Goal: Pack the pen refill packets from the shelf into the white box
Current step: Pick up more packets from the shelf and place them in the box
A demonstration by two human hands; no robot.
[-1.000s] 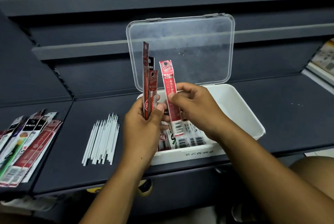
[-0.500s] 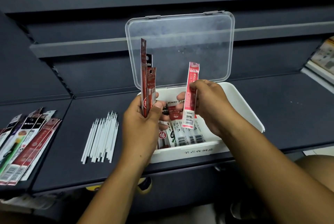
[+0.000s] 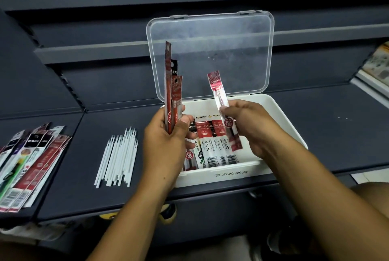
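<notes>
Two hands are up over the white box (image 3: 284, 121); we only have the head view.

Left hand (image 3: 166, 140) grips a bundle of packets (image 3: 171, 92) upright, fingers curled round the lower ends. We count at least three: two red and one black-topped. Their tops rise in front of the clear lid (image 3: 210, 54).

Right hand (image 3: 250, 126) pinches a single red packet (image 3: 221, 96) between thumb and fingers near its middle. The packet is tilted, top leaning left and far, lower end hanging over the box interior above the packed ones. We can't tell if it touches them.

The box sits on the dark shelf (image 3: 336, 130) at the near edge. Its lid is hinged at the far side, open and standing roughly upright. The near wall carries printed characters.

Packed packets (image 3: 212, 147) lie side by side in the left part of the box, barcode ends toward us, red and white labels up. The right part shows white floor.

Left of the box on the same shelf is a fan of loose white refill tubes (image 3: 119, 157), apart from the box. Further left, on the next shelf panel, is a pile of unpacked packets (image 3: 31, 166): mixed red, black and white, overlapping, barcode ends near.

At the far right edge is some printed stock (image 3: 376, 67), too blurred to read.
</notes>
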